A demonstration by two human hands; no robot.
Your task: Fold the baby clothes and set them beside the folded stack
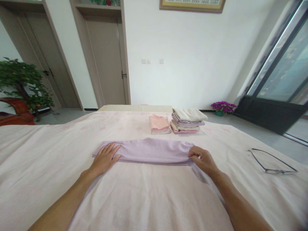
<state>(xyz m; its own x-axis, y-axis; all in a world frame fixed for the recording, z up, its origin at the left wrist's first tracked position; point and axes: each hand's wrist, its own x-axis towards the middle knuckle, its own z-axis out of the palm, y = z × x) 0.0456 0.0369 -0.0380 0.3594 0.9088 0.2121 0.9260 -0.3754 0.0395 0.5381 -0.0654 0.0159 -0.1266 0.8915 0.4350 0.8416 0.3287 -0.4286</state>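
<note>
A light purple ribbed garment (pixel 151 150) lies folded into a long strip across the pale bed cover. My left hand (pixel 106 155) rests flat on its left end with the fingers spread. At the opposite end, my right hand (pixel 201 157) pinches the edge of the cloth between curled fingers and thumb. Behind the strip sit a small pile of folded pink cloth (pixel 159 123) and a taller stack of folded clothes (pixel 189 120), with a white piece on top.
Eyeglasses (pixel 273 168) lie on the bed cover (pixel 154 199) at the right. Farther off are a purple potted flower (pixel 223 107), a leafy plant (pixel 21 80), a red wooden chair (pixel 18 112) and a dark-framed glass door (pixel 271 80).
</note>
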